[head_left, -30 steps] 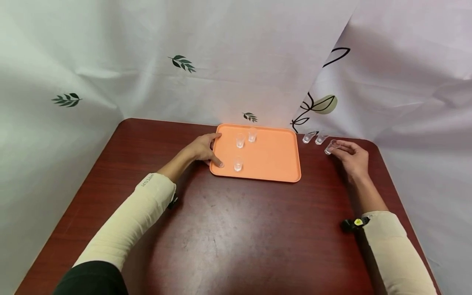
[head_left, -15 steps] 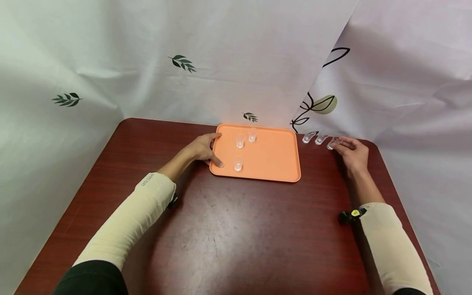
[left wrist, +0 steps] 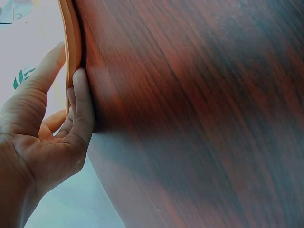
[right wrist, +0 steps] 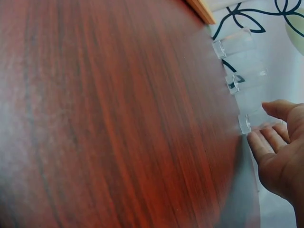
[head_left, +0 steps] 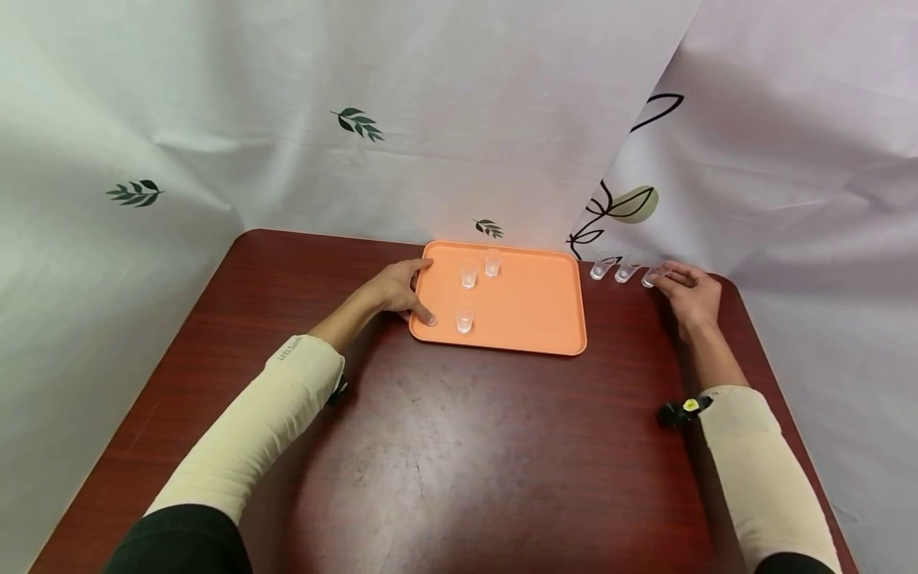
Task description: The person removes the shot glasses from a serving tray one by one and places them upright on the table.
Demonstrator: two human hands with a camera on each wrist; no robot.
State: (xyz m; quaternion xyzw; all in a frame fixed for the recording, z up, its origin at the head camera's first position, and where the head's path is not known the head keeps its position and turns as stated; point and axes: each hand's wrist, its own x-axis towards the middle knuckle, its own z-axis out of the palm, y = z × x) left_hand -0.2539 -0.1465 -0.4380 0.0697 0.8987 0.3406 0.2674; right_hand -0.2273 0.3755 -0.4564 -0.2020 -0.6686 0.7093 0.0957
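Here a dark red-brown wooden table (head_left: 459, 446) with rounded corners stands against white cloth backdrops (head_left: 402, 119) printed with small green leaves, and on the right with a black-line plant. Toward the far side lies an orange tray (head_left: 531, 319) bearing three small clear cups. The left hand (head_left: 398, 291) grips the tray's left edge, thumb over the rim and fingers against its side. Right of the tray, three more clear cups stand in a row on the table; the right hand (head_left: 692, 295) pinches the rightmost cup (head_left: 651, 277) with thumb and fingertips.
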